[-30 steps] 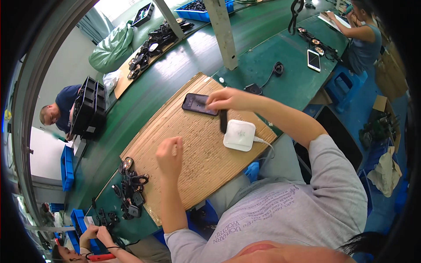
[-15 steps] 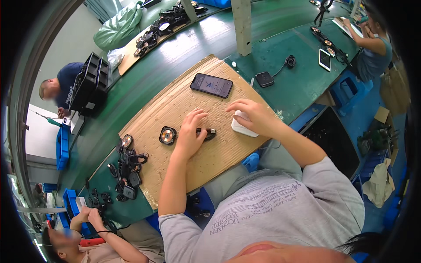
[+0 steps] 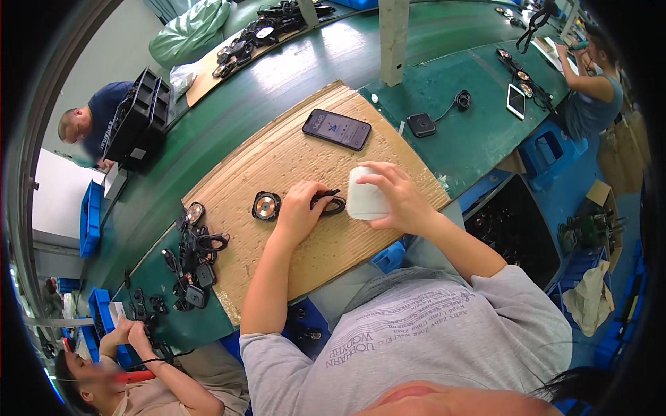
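My right hand [image 3: 411, 205] grips a white box with rounded corners [image 3: 366, 197], tilted up off the cardboard, with fingers over its top and thumb below. The fingers of my left hand [image 3: 301, 213] are closed on a coiled black cable [image 3: 335, 204] lying on the cardboard. Just left of that hand, a square black puck with a copper coil showing [image 3: 266, 206] lies flat. A dark phone with its screen lit [image 3: 337, 130] rests beyond both hands.
The cardboard sheet [image 3: 236, 166] covers the green bench before me. Black cabled pucks [image 3: 198, 277] are heaped at its left edge; another black puck [image 3: 421, 125] and a white phone [image 3: 515, 101] lie to the right. Co-workers sit at lower left and far right; one stands at left by black crates [image 3: 142, 125].
My right hand has lifted and tipped the white box, moving it slightly left. The fingers of my left hand have closed on the black cable.
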The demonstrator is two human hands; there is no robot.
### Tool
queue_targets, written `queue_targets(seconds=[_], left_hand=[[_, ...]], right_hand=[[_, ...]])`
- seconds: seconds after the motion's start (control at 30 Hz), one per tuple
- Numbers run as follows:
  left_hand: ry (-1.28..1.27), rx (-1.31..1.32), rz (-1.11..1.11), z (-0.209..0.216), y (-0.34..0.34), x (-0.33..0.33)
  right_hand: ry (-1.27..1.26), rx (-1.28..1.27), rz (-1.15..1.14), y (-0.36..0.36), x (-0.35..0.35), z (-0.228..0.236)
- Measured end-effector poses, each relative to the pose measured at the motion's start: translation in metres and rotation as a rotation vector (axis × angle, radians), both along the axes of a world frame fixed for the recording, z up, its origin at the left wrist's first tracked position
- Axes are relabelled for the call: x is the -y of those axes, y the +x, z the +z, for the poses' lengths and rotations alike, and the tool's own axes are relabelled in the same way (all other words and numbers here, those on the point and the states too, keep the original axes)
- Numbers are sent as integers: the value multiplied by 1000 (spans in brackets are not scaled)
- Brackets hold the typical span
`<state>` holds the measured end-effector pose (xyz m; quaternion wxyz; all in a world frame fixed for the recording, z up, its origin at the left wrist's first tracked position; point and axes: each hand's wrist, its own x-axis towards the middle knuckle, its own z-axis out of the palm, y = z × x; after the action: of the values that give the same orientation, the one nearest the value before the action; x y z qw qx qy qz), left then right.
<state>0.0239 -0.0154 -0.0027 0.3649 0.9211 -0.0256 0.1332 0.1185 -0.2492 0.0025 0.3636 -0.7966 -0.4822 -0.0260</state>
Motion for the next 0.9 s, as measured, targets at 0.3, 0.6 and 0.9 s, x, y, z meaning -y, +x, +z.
queue_targets(seconds=[0.3, 0.6, 0.9], left_hand=[[-503, -219, -3, 18, -6, -4], [-300, -338, -55, 33, -17, -8], [-157, -399, -44, 33, -20, 0]], right_hand=[[187, -55, 54, -2, -16, -23], [165, 170, 111, -6, -15, -16], [-30, 279, 289, -1, -21, -1]])
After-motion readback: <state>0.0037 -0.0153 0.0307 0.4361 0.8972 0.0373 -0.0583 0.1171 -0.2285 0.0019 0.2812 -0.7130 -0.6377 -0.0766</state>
